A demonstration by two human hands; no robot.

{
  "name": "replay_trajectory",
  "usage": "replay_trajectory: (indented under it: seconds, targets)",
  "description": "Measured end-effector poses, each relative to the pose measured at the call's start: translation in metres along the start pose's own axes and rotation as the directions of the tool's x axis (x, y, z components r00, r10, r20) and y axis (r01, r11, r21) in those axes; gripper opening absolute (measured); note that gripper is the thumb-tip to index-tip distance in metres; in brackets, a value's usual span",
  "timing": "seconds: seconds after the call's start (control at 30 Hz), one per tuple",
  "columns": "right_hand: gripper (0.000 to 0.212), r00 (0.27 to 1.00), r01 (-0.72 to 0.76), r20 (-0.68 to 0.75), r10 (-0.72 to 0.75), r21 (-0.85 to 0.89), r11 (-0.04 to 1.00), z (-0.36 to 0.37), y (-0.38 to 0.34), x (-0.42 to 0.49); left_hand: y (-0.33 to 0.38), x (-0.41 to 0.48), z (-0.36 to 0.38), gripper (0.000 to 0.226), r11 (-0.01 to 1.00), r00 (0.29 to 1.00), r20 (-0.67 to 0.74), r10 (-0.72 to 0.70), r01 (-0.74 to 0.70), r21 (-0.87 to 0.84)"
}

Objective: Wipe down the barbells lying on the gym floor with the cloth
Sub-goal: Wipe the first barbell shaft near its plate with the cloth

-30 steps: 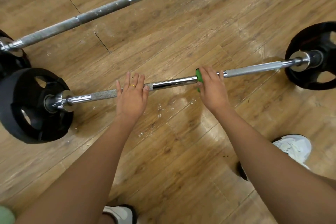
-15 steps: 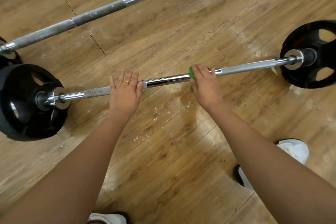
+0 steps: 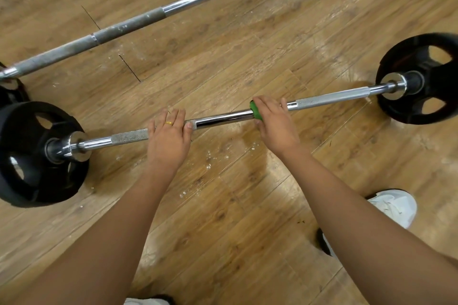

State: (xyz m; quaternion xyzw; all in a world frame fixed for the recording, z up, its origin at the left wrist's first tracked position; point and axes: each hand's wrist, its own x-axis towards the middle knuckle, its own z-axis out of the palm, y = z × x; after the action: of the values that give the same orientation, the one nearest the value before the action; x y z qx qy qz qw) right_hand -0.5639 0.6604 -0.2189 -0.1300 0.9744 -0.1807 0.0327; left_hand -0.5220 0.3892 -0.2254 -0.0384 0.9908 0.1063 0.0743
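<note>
On the wooden floor (image 3: 247,44) lies the near barbell (image 3: 223,116), black plates (image 3: 37,153) at both ends. The left hand (image 3: 168,136) rests on its rough left section, fingers straight, grip apart. The right hand (image 3: 275,124) has its grip clamped round the green cloth (image 3: 254,109), wrapped on the chrome middle. The second barbell (image 3: 138,20) lies beyond.

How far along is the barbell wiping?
Looks done: on the near bar the right knurl is bright and clean. In hand: the right hand grips the cloth round that bar beside its shiny middle; the left hand rests on it. Left: the left knurl is caked white, and the far bar looks speckled and untouched.
</note>
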Motion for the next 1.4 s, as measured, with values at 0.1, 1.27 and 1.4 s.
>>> replay_trajectory:
  seconds: [0.1, 1.27, 1.4]
  targets:
    - [0.058, 0.998, -0.047, -0.051, 0.048, 0.014, 0.999, 0.000, 0.008, -0.009, 0.004, -0.008, -0.001, 0.054, 1.000, 0.999, 0.028, -0.015, 0.015, 0.006]
    - [0.054, 0.997, -0.012, 0.077, 0.000, 0.154, 0.988, 0.002, 0.013, -0.025, 0.029, -0.098, 0.037, 0.062, 0.978, 0.989, -0.050, -0.137, 0.127, -0.164]
    - [0.053, 0.994, -0.021, 0.106, 0.003, 0.161, 0.987, -0.002, 0.012, -0.019, 0.023, -0.094, 0.026, 0.058, 0.985, 0.995, -0.007, -0.101, 0.099, -0.143]
